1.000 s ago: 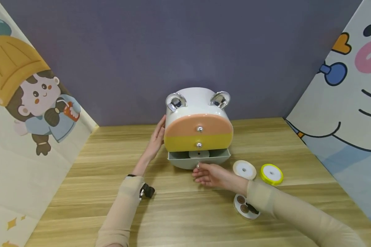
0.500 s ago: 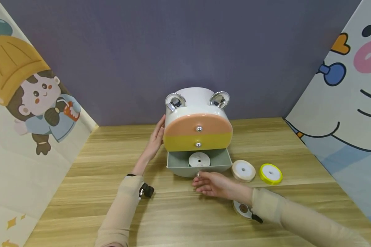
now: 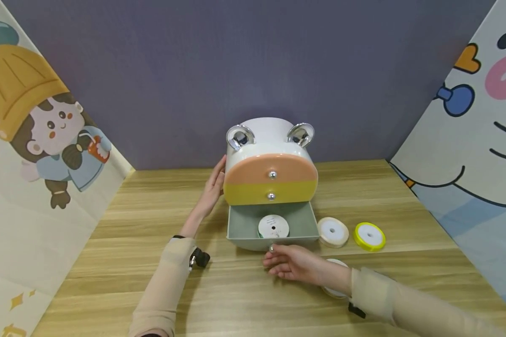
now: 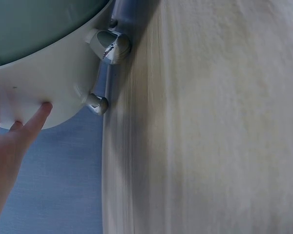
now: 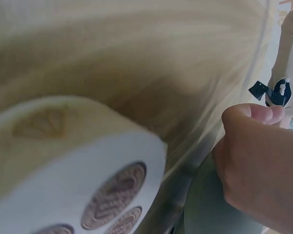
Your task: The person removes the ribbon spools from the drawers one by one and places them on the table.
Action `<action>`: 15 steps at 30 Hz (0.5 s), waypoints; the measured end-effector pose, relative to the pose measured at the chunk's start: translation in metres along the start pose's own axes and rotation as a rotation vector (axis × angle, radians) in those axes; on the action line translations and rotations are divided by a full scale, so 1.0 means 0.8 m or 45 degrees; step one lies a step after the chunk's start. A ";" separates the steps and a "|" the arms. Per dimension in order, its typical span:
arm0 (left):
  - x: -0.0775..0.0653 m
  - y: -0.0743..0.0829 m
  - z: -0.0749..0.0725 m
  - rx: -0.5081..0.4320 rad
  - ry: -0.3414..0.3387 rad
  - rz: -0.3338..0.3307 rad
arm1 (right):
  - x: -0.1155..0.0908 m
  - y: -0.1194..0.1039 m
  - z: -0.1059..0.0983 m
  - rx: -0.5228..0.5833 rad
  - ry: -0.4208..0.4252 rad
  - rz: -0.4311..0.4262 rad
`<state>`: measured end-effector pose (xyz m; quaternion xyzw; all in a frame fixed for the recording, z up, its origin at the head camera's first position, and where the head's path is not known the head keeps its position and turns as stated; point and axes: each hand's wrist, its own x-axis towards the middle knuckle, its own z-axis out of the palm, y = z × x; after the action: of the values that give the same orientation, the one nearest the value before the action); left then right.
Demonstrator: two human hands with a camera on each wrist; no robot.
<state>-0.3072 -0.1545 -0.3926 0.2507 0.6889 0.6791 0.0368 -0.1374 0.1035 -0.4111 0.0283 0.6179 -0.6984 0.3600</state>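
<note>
A small white drawer cabinet (image 3: 268,133) with silver ears stands against the back wall. Its orange top drawer (image 3: 249,169) and yellow middle drawer (image 3: 246,194) are closed. The grey-green bottom drawer (image 3: 243,220) is pulled out, and a white ribbon spool (image 3: 274,225) lies inside it. Thumb and finger of my right hand (image 3: 297,264) pinch this drawer's silver knob (image 3: 271,248). My left hand (image 3: 210,193) rests with extended fingers against the cabinet's left side; in the left wrist view its fingertips (image 4: 47,106) touch the white shell.
To the drawer's right lie a cream ribbon spool (image 3: 333,232) and a yellow-edged spool (image 3: 369,237). A further roll (image 3: 335,293) is partly covered by my right wrist; brown round prints (image 5: 115,195) show on it in the right wrist view. Printed panels flank both sides.
My right hand has drawn the bottom drawer outward toward me, bringing the spool inside into full view. The left hand has stayed on the cabinet's side.
</note>
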 end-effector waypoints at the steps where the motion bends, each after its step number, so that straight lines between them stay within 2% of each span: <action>1: 0.000 0.000 0.000 0.000 -0.001 0.000 | -0.001 0.001 0.000 0.000 -0.001 -0.001; 15: 0.002 -0.001 0.000 0.011 0.005 -0.006 | -0.014 0.009 0.008 0.012 -0.010 0.021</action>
<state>-0.3090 -0.1536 -0.3932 0.2479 0.6925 0.6766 0.0360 -0.1231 0.1032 -0.4101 0.0322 0.6129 -0.6985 0.3680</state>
